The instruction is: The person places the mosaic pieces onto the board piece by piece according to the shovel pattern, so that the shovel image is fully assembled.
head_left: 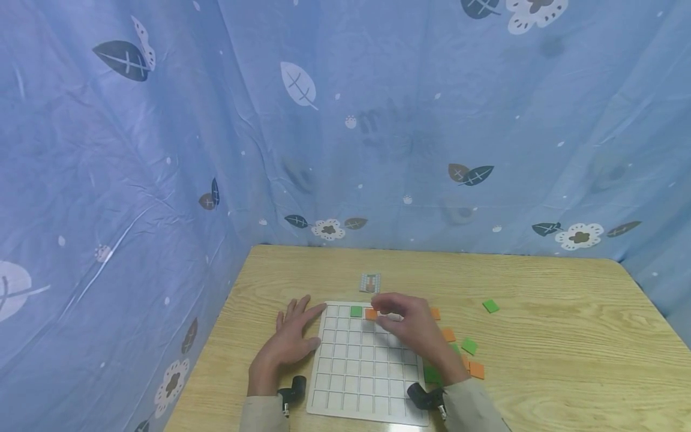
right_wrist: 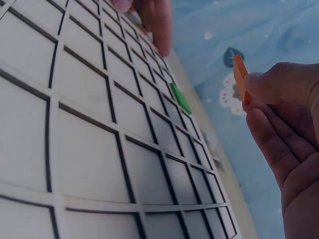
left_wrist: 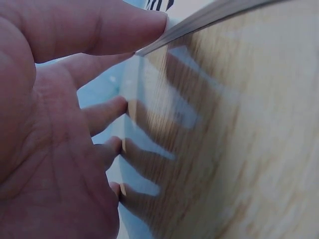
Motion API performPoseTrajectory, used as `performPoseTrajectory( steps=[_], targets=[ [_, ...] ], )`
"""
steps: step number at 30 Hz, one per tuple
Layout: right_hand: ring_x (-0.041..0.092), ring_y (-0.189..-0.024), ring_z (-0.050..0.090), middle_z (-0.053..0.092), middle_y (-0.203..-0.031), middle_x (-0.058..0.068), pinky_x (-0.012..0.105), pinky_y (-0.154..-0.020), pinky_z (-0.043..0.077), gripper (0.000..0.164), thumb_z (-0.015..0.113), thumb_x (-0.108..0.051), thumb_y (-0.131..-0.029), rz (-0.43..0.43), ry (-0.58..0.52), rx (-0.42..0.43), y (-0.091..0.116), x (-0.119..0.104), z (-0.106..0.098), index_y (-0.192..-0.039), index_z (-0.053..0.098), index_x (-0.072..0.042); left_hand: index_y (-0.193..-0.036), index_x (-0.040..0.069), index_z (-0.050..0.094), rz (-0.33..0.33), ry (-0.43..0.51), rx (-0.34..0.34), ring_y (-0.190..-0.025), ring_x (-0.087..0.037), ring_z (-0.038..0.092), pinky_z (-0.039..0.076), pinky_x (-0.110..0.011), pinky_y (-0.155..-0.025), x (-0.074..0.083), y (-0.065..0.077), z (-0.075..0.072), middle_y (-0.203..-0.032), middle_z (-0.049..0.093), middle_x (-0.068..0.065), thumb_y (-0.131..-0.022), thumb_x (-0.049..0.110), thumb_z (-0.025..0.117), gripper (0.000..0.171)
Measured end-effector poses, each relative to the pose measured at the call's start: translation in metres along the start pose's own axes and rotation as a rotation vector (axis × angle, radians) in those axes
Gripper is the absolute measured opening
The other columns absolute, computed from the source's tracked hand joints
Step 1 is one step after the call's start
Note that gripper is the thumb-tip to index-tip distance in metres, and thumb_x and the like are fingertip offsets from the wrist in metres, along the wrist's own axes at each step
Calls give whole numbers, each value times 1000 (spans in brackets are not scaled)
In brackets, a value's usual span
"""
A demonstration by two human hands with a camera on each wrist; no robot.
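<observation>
Orange tile (right_wrist: pixel 240 78) juts from the pinching right hand (right_wrist: pixel 296 139).

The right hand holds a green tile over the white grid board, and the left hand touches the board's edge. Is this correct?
Not quite: the tile in the right hand is orange, not green, as the right wrist view shows.

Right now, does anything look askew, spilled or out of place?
Slightly: one green tile lies alone on the table, apart from the loose tiles clustered right of the board. I see no spill or damage.
</observation>
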State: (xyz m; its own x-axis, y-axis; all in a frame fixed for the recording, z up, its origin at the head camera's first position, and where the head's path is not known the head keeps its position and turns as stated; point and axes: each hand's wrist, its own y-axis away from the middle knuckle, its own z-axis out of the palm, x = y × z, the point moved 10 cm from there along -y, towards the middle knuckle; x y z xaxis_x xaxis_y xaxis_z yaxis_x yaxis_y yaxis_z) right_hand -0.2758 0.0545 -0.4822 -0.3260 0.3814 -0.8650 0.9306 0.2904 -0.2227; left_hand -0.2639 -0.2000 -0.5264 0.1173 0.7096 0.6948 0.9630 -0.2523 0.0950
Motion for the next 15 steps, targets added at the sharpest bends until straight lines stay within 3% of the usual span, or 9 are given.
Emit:
performPoseTrajectory(
  steps=[8, 15],
  targets=[
    [18, -112, 80, 82, -122, -2, 38, -101, 65, 35, 83, -4, -93, 15, 39, -18, -2, 8, 11, -127, 80, -13, -163, 19, 53, -7, -9, -2, -169, -53, 2, -7, -74, -133, -3, -4, -1, -181, 21, -24, -90, 7, 70, 76],
    [17, -111, 80, 82, -121, -2, 33, -98, 65, 36, 84, -2, -90, 30, 63, -38, -3, 16, 18, -124, 82, -14, -161, 15, 56, 23, 48, 33, -167, -58, 2, -9, -78, -130, 3, 0, -1, -179, 22, -29, -86, 5, 71, 77]
  ],
)
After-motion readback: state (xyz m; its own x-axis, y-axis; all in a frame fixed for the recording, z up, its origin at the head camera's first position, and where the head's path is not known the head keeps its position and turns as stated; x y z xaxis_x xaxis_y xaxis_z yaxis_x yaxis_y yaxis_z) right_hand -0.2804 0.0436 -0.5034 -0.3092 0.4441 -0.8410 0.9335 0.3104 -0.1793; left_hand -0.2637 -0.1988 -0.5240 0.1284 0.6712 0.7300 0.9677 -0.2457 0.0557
